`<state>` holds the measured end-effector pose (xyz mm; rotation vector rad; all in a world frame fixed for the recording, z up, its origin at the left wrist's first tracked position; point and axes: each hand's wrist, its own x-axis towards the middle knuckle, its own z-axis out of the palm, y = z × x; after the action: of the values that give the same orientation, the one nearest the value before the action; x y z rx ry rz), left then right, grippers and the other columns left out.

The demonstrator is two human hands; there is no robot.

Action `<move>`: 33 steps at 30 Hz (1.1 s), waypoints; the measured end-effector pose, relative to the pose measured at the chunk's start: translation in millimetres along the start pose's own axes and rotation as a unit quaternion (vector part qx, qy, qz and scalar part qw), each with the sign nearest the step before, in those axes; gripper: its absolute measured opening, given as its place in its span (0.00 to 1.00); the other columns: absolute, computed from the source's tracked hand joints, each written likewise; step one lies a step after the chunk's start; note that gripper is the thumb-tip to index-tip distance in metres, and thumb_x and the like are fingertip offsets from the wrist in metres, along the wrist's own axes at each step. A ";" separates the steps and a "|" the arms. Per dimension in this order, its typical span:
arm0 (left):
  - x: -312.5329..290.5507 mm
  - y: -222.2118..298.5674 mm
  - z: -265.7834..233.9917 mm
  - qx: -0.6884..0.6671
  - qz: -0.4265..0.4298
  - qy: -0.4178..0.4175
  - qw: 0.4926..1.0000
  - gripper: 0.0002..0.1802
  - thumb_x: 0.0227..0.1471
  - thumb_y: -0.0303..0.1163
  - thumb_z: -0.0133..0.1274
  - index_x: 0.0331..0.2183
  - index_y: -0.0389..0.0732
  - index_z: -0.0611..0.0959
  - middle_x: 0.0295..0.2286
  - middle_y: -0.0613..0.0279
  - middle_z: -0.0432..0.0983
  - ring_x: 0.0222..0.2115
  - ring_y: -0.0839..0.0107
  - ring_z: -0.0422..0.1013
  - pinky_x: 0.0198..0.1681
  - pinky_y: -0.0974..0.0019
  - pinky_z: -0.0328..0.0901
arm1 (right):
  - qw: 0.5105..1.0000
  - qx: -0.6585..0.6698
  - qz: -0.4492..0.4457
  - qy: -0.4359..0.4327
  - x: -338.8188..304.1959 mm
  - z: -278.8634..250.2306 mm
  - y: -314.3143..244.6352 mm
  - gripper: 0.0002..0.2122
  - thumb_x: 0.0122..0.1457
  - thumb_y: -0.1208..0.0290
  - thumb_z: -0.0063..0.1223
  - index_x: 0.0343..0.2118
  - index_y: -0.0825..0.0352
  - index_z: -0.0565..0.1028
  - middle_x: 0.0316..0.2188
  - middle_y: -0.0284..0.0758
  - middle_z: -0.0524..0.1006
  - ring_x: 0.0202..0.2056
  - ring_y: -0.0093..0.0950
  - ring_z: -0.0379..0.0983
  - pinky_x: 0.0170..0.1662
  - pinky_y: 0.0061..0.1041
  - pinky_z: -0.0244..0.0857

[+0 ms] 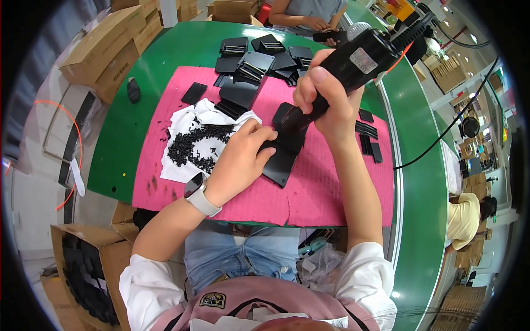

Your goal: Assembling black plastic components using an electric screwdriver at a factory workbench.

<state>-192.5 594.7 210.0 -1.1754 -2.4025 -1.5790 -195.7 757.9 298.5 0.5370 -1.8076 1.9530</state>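
Note:
My right hand (pixel 335 105) is wrapped round a black electric screwdriver (pixel 349 62), tilted with its nose down toward a black plastic panel (pixel 282 161). The driver's tip is hard to make out against the black panel. On that panel's left edge my left hand (pixel 234 160) grips with bent fingers and thumb, close to the driver's nose. Just left of it, a heap of small black pieces like screws (pixel 185 146) lies on a white cloth (pixel 172 172). Beyond the hands, several black panels (pixel 238 91) lie piled, some with narrow strips on top.
A pink mat (pixel 326 190) covers part of the green table (pixel 113 149). Black strips (pixel 366 130) lie at its right. Across the table another person's hands (pixel 326 27) hold a black piece. Cardboard boxes (pixel 102 63) stand left; a cable (pixel 436 146) hangs at right.

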 end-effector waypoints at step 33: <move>4.6 7.5 8.9 0.038 -0.026 0.002 0.999 0.12 0.39 0.17 0.58 0.32 0.31 0.80 0.25 0.56 0.68 0.19 0.68 0.64 0.24 0.67 0.62 | 0.995 0.082 0.031 -0.036 -2.8 3.3 3.6 0.08 0.45 0.78 0.60 0.22 0.70 0.69 0.12 0.28 0.68 0.10 0.16 0.62 0.13 0.17 0.53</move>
<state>-188.1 606.0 213.4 -1.1037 -2.4865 -1.4863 -195.4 754.3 294.3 0.6184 -1.7338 2.1635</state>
